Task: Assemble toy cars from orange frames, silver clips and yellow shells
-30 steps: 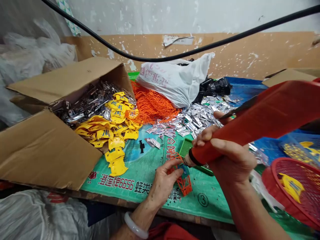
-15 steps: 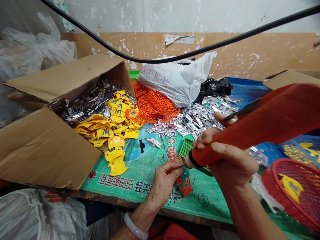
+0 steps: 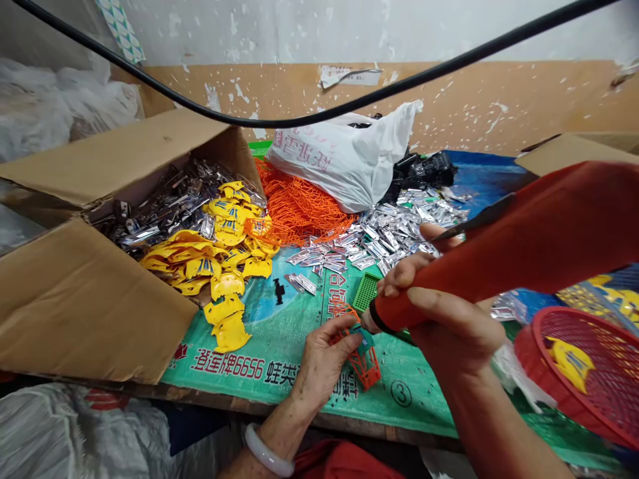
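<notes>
My right hand [image 3: 452,326] is wrapped around a power screwdriver [image 3: 504,246] covered in red cloth or sleeve. Its tip points down to the left and meets a small teal piece [image 3: 364,339] set in an orange plastic lattice frame [image 3: 367,370]. With thumb and fingertips, my left hand [image 3: 319,366] grips this frame close to the screwdriver tip. Whether a screw sits under the tip is hidden. Just behind the tip lies a small green basket [image 3: 366,291], partly covered by the screwdriver and my right hand.
A tipped cardboard box [image 3: 94,299] spills dark shiny parts and yellow pieces [image 3: 227,286] at left. Orange netting [image 3: 304,213], a white bag [image 3: 344,156] and silver strips [image 3: 394,233] lie behind. A red basket [image 3: 544,372] stands at right; a black cable [image 3: 279,122] hangs across.
The view has swung slightly right. The screwdriver tip has come down onto the teal piece, and my left fingertips have drawn back slightly from the tip.
</notes>
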A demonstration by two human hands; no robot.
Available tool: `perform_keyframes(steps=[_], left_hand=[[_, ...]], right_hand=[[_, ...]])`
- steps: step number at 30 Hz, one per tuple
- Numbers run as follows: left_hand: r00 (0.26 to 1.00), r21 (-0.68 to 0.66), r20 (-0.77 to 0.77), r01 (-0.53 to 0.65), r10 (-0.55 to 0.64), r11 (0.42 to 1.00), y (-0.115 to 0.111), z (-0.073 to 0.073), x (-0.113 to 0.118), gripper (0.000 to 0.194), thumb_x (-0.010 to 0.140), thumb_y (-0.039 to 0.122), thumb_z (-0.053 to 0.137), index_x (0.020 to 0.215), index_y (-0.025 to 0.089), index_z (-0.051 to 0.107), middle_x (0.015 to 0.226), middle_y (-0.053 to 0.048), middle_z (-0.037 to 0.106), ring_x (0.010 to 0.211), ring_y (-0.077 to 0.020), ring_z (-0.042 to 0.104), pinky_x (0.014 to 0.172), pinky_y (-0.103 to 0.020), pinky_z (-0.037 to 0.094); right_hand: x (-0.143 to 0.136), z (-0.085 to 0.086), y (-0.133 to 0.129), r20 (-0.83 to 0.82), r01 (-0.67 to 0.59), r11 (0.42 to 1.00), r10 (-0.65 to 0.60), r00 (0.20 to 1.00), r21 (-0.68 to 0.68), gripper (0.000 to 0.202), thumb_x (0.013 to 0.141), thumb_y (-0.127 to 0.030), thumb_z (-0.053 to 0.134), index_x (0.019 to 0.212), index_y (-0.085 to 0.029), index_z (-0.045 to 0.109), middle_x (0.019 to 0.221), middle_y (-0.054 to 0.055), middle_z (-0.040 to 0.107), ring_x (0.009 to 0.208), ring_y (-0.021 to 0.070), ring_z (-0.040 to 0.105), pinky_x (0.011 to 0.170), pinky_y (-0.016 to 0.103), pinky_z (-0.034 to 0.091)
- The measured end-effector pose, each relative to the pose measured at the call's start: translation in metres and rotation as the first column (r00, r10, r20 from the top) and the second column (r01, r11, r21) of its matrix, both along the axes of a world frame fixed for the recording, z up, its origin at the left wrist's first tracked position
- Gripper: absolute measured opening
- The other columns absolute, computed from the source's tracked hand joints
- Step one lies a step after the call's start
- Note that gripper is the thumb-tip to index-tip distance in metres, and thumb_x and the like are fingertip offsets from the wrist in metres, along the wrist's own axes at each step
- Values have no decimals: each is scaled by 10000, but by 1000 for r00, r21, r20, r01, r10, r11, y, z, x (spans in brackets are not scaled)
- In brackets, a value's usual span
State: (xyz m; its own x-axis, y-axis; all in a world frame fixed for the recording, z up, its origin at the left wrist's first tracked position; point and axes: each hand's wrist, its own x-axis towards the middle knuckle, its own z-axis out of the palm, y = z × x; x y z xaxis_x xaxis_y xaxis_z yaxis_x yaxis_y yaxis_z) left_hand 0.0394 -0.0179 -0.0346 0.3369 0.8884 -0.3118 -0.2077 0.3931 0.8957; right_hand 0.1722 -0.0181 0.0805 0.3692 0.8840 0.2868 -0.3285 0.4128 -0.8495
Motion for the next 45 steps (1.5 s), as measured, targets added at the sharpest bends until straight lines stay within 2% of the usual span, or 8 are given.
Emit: perform_keyframes(steps=[5, 9, 11, 15, 19, 29, 37, 45], left_hand=[[997, -77, 39, -58, 61, 995, 1, -5, -2, 328, 664, 255, 758, 983, 193, 711, 910, -28, 711, 776, -150, 624, 758, -280, 500], [983, -201, 104, -127, 150, 971, 1, 7, -2, 370, 582, 192, 783, 938, 184, 683, 933, -16, 655, 708, -138, 603, 630, -293, 554], [978, -224, 122, -141, 171, 964, 1, 13, -2, 455, 575, 170, 776, 1013, 203, 657, 987, -21, 630, 738, -144, 600, 606, -294, 568], [980, -227, 105, -144, 172, 963, 1, 18, -1, 688, 598, 159, 744, 1244, 234, 521, 1031, -42, 614, 767, -156, 600, 600, -296, 577], [982, -201, 77, -153, 171, 968, 0, 18, 0, 781, 624, 171, 716, 1340, 234, 407, 1073, -59, 609, 795, -172, 603, 596, -301, 579], [984, -171, 54, -160, 171, 972, -1, 17, 2, 776, 645, 161, 697, 1347, 247, 377, 1126, -73, 603, 853, -201, 622, 600, -301, 584], [976, -196, 54, -196, 211, 961, -1, 16, 3, 915, 622, 157, 712, 1407, 249, 252, 1148, -81, 607, 825, -198, 640, 572, -296, 579], [981, -203, 62, -168, 183, 965, 0, 16, 2, 904, 647, 155, 702, 1415, 223, 229, 1175, -101, 598, 822, -195, 644, 562, -289, 579]], right_hand=[[8, 9, -8, 17, 59, 997, -60, 998, 41, 451, 598, -75, 638, 1009, -259, 609, 652, -35, 602, 572, 150, 581, 547, 305, 470], [14, 0, -15, 47, 102, 995, -102, 994, 8, 462, 609, -78, 652, 1030, -267, 612, 672, -29, 612, 578, 152, 591, 550, 309, 479], [15, -7, -17, 41, 122, 993, -121, 992, -4, 485, 606, -88, 661, 1053, -269, 609, 672, -28, 613, 578, 153, 586, 554, 317, 483], [14, -19, -17, 5, 133, 991, -133, 991, -21, 541, 598, -103, 677, 1105, -273, 589, 674, -29, 622, 577, 159, 582, 548, 326, 480], [13, -24, -16, -6, 120, 993, -120, 993, -12, 550, 604, -116, 699, 1116, -275, 578, 684, -31, 626, 578, 154, 581, 550, 320, 476], [10, -29, -13, 56, 131, 986, -126, 990, -104, 527, 577, -171, 741, 1080, -220, 592, 685, -30, 607, 584, 155, 569, 569, 338, 471], [11, -30, -11, 75, 143, 985, -136, 988, -92, 495, 585, -174, 735, 1058, -241, 602, 688, -41, 611, 591, 146, 569, 591, 334, 468], [10, -31, -12, 67, 165, 981, -159, 985, -99, 523, 581, -157, 742, 1074, -235, 582, 686, -43, 613, 587, 149, 576, 593, 337, 472]])
